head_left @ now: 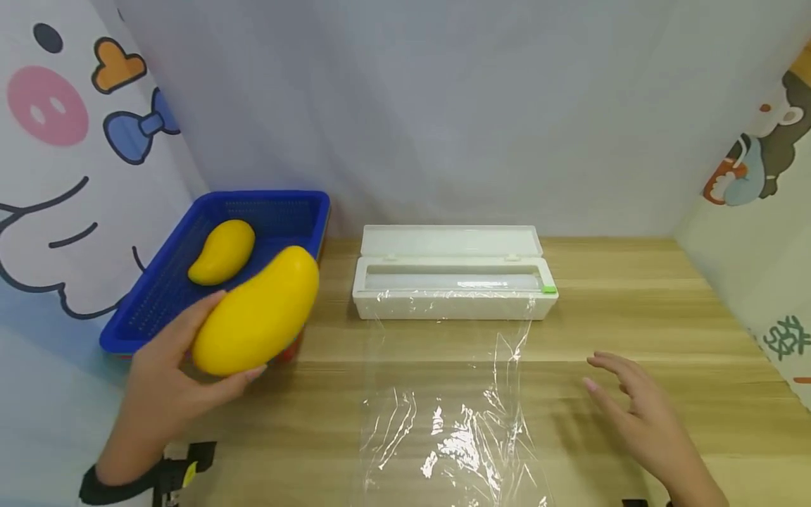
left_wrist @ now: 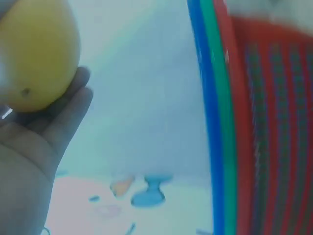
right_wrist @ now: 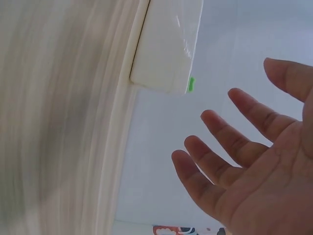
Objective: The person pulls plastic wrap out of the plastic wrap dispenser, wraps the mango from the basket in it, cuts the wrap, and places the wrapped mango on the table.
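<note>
A yellow mango [head_left: 258, 313] is gripped in my left hand [head_left: 171, 380], held up in front of the basket. The left wrist view shows the same mango [left_wrist: 39, 54] resting against the palm and fingers. A second mango [head_left: 223, 252] lies inside the blue basket [head_left: 152, 292]. Clear plastic wrap [head_left: 443, 415] stretches over the table from a white wrap dispenser [head_left: 453, 306], whose lid [head_left: 450, 241] stands up at the back. To the right of the wrap hovers my right hand [head_left: 646, 415], holding nothing. Its fingers are spread and slightly bent in the right wrist view.
In the left wrist view, blue, green and red baskets [left_wrist: 244, 127] appear nested together. A green slider [head_left: 548, 289] sits at the dispenser's right end. The wooden table [head_left: 608, 303] meets a pale curtain [head_left: 443, 120] behind; printed cloths hang at both sides.
</note>
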The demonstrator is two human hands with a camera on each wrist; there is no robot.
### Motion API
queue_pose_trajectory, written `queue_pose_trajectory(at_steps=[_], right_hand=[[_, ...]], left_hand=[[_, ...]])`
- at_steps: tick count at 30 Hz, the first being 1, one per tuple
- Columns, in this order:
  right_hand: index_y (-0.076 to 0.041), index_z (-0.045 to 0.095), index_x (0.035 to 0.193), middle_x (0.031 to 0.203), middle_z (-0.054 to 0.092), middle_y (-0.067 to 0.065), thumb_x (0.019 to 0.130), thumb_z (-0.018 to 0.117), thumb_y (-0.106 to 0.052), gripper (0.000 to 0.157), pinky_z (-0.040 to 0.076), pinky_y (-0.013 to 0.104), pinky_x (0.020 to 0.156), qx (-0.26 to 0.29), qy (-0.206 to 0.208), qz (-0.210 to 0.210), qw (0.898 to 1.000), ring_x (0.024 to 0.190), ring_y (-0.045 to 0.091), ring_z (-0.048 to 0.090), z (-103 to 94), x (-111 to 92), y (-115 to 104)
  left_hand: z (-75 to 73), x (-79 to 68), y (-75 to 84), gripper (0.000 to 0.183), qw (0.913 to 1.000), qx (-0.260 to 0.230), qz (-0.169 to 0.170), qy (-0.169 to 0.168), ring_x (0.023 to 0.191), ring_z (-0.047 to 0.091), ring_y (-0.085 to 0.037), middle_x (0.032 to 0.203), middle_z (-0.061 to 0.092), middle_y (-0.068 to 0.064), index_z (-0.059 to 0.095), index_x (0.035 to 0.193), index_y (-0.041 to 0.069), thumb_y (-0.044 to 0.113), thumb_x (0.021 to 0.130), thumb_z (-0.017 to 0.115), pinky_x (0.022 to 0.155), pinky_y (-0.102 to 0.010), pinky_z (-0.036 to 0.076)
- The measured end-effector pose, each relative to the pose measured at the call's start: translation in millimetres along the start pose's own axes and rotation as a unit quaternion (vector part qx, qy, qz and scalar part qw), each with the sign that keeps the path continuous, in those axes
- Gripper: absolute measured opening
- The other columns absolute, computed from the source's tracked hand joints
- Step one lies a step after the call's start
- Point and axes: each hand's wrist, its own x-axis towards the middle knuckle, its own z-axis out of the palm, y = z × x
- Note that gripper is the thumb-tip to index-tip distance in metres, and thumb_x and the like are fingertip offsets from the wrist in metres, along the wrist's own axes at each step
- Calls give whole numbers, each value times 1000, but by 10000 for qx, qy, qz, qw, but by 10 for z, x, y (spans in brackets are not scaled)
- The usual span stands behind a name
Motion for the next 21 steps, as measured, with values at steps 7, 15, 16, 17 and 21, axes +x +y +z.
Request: queue_pose_trajectory(at_steps=[7,15,16,17,21], right_hand=[[-4,58,124,134,51,16,87,67,-11,39,40,62,91,4,-25,-960,9954,120,30,42,119,18,-128],[-11,52,133,137,47,13,74,79,-15,65,39,51,101,146,-557,-2122,9755,125,23,39,404,-82,-332],[-11,51,133,138,47,14,72,80,-17,68,40,50,101,145,-608,-2314,9708,124,24,39,444,-117,-355],[-12,51,134,138,47,14,70,81,-18,70,40,50,99,133,-676,-2481,9663,124,24,39,479,-158,-374],[-16,49,136,141,44,10,66,83,-27,79,43,47,97,-1,-1000,-2845,9534,125,22,38,574,-313,-423]], left_hand=[[925,-247,488,88,9792,-730,669,-1772,116,50,-20,133,54,-10,48,136,9,33,60,86,98,-44,46],[1586,-474,686,84,9370,-1017,619,-3285,123,41,-14,138,49,-2,41,141,19,38,70,80,101,-47,42],[1614,-513,702,83,9332,-1002,644,-3391,124,40,-14,139,49,-3,41,141,19,39,70,79,102,-47,42],[1632,-550,718,83,9284,-1010,664,-3513,125,40,-15,139,48,-4,40,142,18,40,71,78,102,-48,42],[1661,-654,778,80,9130,-1196,798,-3817,124,41,-15,141,47,-4,40,142,15,43,76,76,101,-47,43]])
